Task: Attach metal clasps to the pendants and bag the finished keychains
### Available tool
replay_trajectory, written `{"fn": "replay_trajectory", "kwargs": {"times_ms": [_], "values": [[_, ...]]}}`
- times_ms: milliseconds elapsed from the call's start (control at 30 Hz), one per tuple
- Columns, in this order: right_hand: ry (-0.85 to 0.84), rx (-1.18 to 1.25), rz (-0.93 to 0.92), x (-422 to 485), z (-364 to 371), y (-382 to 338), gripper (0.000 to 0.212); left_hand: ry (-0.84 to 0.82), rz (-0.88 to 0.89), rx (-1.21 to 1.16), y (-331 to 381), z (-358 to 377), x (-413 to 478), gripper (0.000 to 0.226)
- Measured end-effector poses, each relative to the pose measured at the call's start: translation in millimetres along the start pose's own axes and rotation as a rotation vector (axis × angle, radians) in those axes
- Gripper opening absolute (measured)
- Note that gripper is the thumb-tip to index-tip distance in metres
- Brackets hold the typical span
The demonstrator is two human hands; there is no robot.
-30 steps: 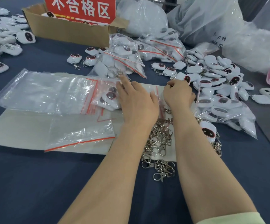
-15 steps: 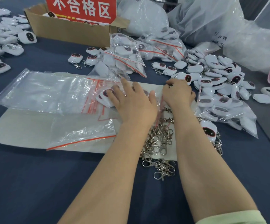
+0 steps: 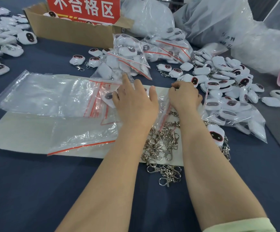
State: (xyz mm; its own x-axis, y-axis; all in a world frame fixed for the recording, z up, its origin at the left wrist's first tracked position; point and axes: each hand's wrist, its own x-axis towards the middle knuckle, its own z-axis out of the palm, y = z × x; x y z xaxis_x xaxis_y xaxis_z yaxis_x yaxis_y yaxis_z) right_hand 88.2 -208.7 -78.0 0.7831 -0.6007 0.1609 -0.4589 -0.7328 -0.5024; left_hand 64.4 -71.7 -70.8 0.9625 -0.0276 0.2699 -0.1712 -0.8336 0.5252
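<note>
A clear zip bag (image 3: 162,102) with a red seal line lies on the white mat (image 3: 23,133), with white pendants (image 3: 109,96) with dark red faces inside it. My left hand (image 3: 136,104) presses flat on this bag, fingers spread and straight, covering most of the pendants. My right hand (image 3: 184,96) sits at the bag's right edge, its fingers curled down and pinching the plastic. A heap of silver metal clasps (image 3: 162,143) lies between my forearms, spilling off the mat's front edge.
Loose pendants with clasps (image 3: 223,76) pile up at the right. Filled bags lie behind (image 3: 129,57) and at the right (image 3: 233,114). Empty zip bags (image 3: 48,94) cover the mat's left. A cardboard box (image 3: 69,29) with a red sign stands at the back, beside large plastic sacks (image 3: 236,30).
My left hand has slid over the pendants in the bag and spread its fingers flat on them. My right hand has stayed at the bag's right edge.
</note>
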Motion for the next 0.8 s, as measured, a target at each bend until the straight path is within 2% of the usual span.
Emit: {"fn": "replay_trajectory", "kwargs": {"times_ms": [167,333,433,567,667,800], "values": [[-0.008,-0.001,0.003,1.3,0.4,0.7,0.034,0.122,0.012,-0.110,-2.9,-9.7,5.7,0.046],[-0.004,-0.008,-0.003,2.2,0.1,1.3,0.034,0.116,-0.031,-0.151,-6.8,-9.7,8.4,0.044],[-0.004,-0.008,0.002,2.3,0.3,0.9,0.034,0.154,0.082,-0.125,-1.6,-7.7,7.2,0.042],[-0.004,0.001,0.010,2.2,-0.3,-0.2,0.033,0.041,0.308,-0.169,7.1,-2.6,2.9,0.036],[-0.009,0.002,0.004,1.3,-0.9,0.1,0.034,-0.013,0.287,-0.179,5.6,1.0,1.8,0.035],[-0.011,0.001,0.004,0.6,-1.0,-0.1,0.034,0.019,0.244,-0.188,5.9,1.5,3.2,0.035]]}}
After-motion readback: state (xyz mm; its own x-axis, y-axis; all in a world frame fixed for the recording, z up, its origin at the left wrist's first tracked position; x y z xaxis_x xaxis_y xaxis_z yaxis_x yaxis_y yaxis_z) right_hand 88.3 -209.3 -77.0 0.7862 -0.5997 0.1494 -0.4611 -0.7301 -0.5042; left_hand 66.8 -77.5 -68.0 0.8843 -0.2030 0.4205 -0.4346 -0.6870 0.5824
